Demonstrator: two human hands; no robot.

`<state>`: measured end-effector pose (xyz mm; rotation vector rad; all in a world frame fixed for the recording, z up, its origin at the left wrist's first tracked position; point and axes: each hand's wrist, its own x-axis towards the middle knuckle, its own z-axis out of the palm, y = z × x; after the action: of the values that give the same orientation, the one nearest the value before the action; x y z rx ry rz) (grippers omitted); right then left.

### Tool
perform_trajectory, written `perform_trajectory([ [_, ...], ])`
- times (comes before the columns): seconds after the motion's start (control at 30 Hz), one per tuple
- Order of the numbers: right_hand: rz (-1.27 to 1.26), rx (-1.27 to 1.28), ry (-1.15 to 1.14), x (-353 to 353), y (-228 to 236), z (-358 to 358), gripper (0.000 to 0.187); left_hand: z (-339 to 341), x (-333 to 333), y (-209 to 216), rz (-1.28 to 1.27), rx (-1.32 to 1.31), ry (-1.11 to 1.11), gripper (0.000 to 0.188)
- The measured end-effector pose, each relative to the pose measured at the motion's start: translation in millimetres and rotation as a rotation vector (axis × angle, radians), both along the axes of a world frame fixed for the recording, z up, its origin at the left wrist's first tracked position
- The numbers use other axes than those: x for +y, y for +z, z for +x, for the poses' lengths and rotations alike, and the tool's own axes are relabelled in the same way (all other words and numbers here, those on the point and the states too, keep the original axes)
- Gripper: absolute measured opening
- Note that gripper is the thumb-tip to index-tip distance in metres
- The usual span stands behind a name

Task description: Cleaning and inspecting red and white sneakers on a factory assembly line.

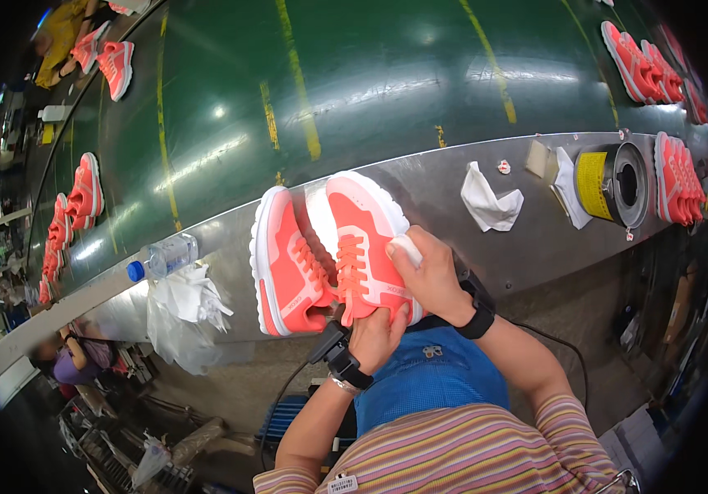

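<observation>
Near the middle of the frame, a pair of coral-and-white lace-up shoes stands on the grey metal ledge (pixel 535 239), toes toward the top of the frame. The near shoe (pixel 360 247), on the right of the pair, is the one being handled. The left hand (pixel 376 336) comes in from below and grips it at the heel end, fingers closed around the rim of the collar, so nearly all of the shoe extends above this grip, laces and toe left uncovered. The right hand (pixel 430 276) reaches in from the right side, thumb and fingers pinched narrow on a small white wad (pixel 406 249), which rests against the shoe's right flank, beside the laces and below the toe. The body of the shoe thus lies just left of the right hand. Its mate (pixel 288 276) stands close along its left side, with neither hand gripping it.

Left of the pair lie a clear bottle (pixel 173 255) with a blue cap and a heap of white sheets (pixel 191 295). To the right are a crumpled white cloth (pixel 490 199) and a yellow-labelled tin (pixel 605 185). Across the upper frame runs a green belt (pixel 387 49) with yellow stripes, more coral shoes (pixel 635 66) standing toward the upper right.
</observation>
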<state>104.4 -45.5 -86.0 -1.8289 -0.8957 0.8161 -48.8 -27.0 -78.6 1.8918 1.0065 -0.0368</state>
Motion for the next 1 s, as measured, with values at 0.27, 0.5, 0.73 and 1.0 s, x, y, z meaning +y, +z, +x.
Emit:
perform_trajectory([
  [0.27, 0.003, 0.078, 0.116, -8, 5, 3, 0.020, -3, -3, -2, 0.077, -0.129, 0.064, 0.027],
  [0.5, -0.042, 0.062, 0.226, -15, 6, 5, 0.021, -4, -1, -2, 0.094, -0.136, 0.046, 0.020],
  [0.73, 0.066, -0.220, 0.093, 6, -4, 2, 0.018, 2, -2, 1, 0.108, -0.138, 0.036, 0.021],
  [1.0, 0.123, -0.197, 0.123, -6, -6, 1, 0.016, 7, -2, 3, 0.181, -0.155, 0.060, 0.023],
])
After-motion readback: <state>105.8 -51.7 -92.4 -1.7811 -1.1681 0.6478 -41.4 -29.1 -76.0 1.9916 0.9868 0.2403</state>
